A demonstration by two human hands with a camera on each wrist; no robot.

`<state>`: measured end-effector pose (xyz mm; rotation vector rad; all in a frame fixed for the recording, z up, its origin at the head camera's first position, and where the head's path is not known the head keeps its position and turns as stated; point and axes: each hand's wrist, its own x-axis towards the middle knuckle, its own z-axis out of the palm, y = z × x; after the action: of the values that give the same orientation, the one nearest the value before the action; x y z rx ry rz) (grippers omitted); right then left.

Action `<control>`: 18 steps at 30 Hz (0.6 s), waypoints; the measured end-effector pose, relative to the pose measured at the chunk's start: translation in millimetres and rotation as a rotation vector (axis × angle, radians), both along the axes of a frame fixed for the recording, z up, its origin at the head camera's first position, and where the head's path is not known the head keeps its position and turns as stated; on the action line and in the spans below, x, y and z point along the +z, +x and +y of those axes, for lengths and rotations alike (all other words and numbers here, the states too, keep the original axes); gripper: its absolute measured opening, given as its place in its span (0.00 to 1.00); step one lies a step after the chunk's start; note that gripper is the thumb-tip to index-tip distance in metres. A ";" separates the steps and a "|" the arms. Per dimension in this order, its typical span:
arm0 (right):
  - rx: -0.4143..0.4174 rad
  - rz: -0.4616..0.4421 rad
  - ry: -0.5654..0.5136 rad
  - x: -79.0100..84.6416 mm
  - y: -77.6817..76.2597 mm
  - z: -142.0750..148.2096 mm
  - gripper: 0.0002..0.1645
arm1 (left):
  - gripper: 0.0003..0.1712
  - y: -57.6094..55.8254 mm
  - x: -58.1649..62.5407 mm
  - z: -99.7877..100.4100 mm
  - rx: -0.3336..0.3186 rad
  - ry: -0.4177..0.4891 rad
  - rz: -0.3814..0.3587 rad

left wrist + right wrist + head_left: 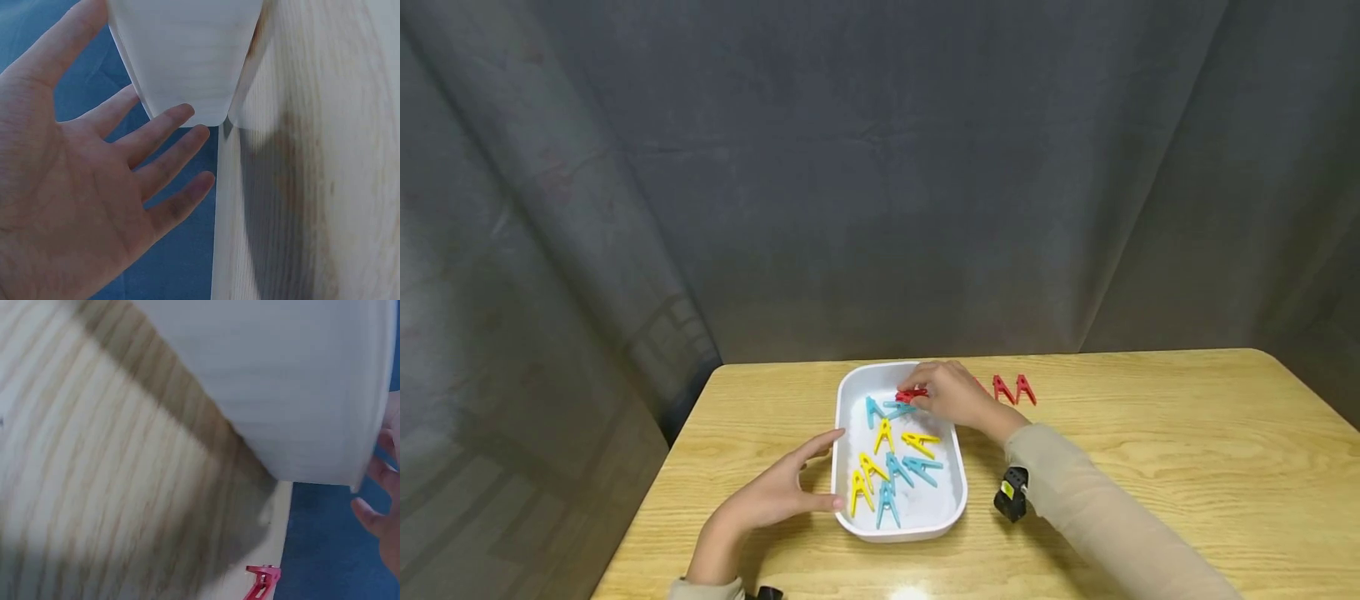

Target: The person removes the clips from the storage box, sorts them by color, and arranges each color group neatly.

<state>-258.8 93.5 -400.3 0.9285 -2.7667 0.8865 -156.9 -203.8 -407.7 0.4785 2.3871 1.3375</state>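
A white tray (925,507) stands on the table, holding several yellow clothespins (919,443) and several light blue clothespins (887,505). At the tray's far end my right hand (955,395) pinches a red clothespin (912,394) just above a blue one. In the right wrist view that hand (389,487) shows only at the edge, and the tray wall (300,394) hides what it holds. My left hand (775,492) rests at the tray's left side, thumb and fingers spread at the rim. The left wrist view shows its palm (81,187) facing the tray, fingers extended.
Right of the tray, red clothespins (1025,389) lie on the wooden table (1150,450), one partly hidden behind my right hand. A dark grey curtain (880,183) hangs behind the table's far edge. Black wrist devices (1011,493) sit on both forearms.
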 end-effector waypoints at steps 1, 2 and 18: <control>-0.001 0.011 -0.022 1.9 1.1 0.9 0.16 | 0.51 -0.3 0.0 -0.3 0.002 -0.001 -0.001; -0.004 0.013 -0.047 4.0 2.0 1.9 0.16 | 0.51 -0.6 0.0 -0.5 0.003 -0.002 0.000; -0.118 -0.029 -0.168 13.9 15.5 38.7 0.17 | 0.52 -3.0 1.8 -3.5 0.006 0.008 -0.020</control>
<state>-243.3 132.2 -386.4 0.7232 -2.6867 1.0992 -159.9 -207.3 -405.9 0.4583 2.3698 1.3488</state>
